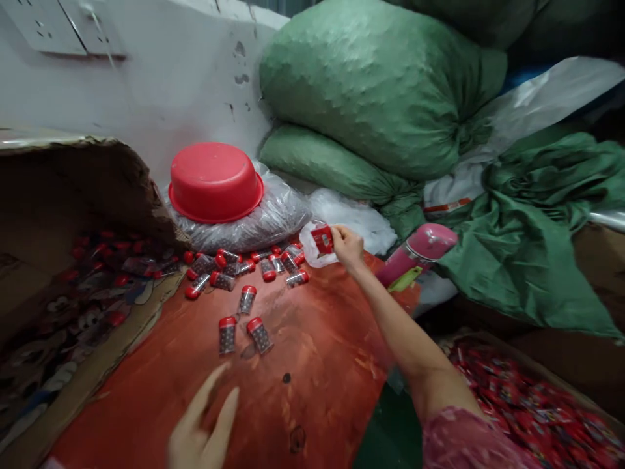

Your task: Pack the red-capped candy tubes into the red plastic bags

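My right hand [348,247] reaches across to the far side of the red tabletop [312,339], its fingers pinched on a small flat red printed piece [321,240]. Around that piece is a small white plastic bag [315,260], touching the table. My left hand [202,426], somewhat blurred, is at the near edge with thumb and fingers apart and nothing in it. Just beyond it stand or lie a few small clear jars with red lids, one of them a jar [259,335] full of dark round pieces. Several more such jars [222,281] lie in a heap farther back.
A cardboard box [146,312] on the left holds many more jars. An upturned red basin [215,182] rests on a filled clear bag [278,218]. Beside my right forearm leans a pink flask [415,251]. Green sacks [381,85] rise behind; red packets [532,404] fill a box at right.
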`<state>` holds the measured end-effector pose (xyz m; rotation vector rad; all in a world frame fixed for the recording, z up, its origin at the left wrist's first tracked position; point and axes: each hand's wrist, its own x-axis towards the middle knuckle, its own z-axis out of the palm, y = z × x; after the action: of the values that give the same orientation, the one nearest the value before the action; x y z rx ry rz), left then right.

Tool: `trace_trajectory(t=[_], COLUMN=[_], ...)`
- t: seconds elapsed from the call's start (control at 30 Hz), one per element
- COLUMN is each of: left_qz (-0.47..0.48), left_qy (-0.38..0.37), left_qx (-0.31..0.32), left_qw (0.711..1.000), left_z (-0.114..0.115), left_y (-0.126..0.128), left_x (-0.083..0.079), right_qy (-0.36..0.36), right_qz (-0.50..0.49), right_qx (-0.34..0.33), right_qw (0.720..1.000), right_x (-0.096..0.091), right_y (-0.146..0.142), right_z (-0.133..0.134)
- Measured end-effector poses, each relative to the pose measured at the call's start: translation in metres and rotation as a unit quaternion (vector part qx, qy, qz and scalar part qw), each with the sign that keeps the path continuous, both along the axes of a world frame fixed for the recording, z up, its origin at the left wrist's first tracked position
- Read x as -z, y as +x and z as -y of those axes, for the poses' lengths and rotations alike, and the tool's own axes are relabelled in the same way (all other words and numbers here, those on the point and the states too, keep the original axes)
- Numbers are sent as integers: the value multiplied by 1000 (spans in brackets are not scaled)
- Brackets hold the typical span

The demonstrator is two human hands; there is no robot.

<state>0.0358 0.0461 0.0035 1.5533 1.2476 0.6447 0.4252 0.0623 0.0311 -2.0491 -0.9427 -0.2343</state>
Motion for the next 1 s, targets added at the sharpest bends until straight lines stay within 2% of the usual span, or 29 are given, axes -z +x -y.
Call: trace_trajectory(t=[0.07,0.17,0.23,0.3,0.4,0.47,0.57,0.63,0.73,0.8,0.9,1.0], left_qz=[134,233,268,283,286,289,287,266,219,214,252,302], left_qy=[-112,-264,-307,-293,-266,-273,-258,-211,-132,-129,-175,-194], left_qx=[16,27,51,48,37,57,65,42,-22,-57,-99,-163], left_qw=[984,935,912,912,920,916,920,940,966,967,947,919], left_z=[-4,-7,-4,3,16,22,27,26,21,15,4,-6], left_y=[51,122,150,163,160,153,144,141,141,142,140,130], left_x=[-6,-7,-2,5,13,16,21,25,28,21,-3,-32], right_qy=[58,64,57,45,40,35,6,-8,6,25,37,-14], right_qz=[-8,-3,12,13,-25,-53,-113,-164,-221,-251,-262,-172], right_qx=[-87,-179,-218,-238,-253,-276,-345,-372,-330,-303,-281,-200], right_qw=[994,982,974,970,966,959,932,914,918,919,923,965], right_x=[10,29,41,50,56,57,56,56,57,61,67,61], right_y=[-37,-91,-120,-138,-145,-141,-137,-140,-152,-161,-165,-145], right_z=[19,46,61,73,84,89,93,96,102,106,108,98])
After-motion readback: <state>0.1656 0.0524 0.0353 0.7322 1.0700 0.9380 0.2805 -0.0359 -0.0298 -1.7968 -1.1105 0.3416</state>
